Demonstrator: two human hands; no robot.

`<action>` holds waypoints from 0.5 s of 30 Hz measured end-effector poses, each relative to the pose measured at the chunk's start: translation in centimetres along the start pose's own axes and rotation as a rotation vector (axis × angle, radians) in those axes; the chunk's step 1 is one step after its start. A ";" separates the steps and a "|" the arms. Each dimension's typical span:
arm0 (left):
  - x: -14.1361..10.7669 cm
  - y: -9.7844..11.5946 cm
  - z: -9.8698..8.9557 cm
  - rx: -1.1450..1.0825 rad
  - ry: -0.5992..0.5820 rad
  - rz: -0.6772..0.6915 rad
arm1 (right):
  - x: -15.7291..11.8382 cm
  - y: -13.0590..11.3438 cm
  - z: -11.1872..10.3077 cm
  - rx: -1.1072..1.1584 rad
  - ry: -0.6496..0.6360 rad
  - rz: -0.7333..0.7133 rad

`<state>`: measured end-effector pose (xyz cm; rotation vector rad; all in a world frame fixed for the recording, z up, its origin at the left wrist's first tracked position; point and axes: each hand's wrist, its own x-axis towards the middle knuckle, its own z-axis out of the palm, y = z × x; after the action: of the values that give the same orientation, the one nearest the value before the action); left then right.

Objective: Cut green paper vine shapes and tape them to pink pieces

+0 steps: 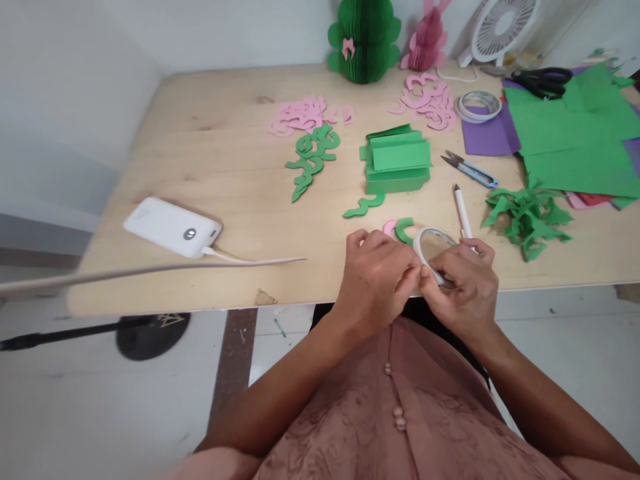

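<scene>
A white roll of tape [419,248] is tipped up at the table's front edge, between my two hands. My right hand [465,279] grips it, with fingers through the ring and the thumb at its left side. My left hand [377,277] is closed in a pinch at the roll's near left rim, its fingertips meeting my right thumb; the tape's loose end is not visible. Just beyond my left fingers lie a curved green paper strip [404,231] and a pink paper piece [390,228]. A white pen [463,212] points away beside my right hand.
Folded green paper [397,160] stands mid-table, with green cutouts [313,160] and pink cutouts [300,115] left of it. Blue thread snips [470,169], green scraps [527,217], another tape roll [479,119] and black scissors [543,81] lie right. A white power bank [170,225] trails a cable.
</scene>
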<state>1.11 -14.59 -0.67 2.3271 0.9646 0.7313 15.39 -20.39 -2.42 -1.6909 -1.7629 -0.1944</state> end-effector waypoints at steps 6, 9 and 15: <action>-0.4 0.4 0.0 -0.041 0.091 -0.041 | 0.1 0.0 -0.2 0.052 0.049 -0.026; -0.7 0.6 0.0 -0.102 0.148 -0.076 | 0.1 0.0 -0.1 0.074 0.060 -0.014; -0.8 0.6 -0.2 -0.191 0.192 -0.101 | -0.3 0.1 0.2 0.133 0.083 -0.004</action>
<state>0.84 -15.51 -0.35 2.0562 1.0379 0.9742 15.43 -20.53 -2.75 -1.5634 -1.6807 -0.1435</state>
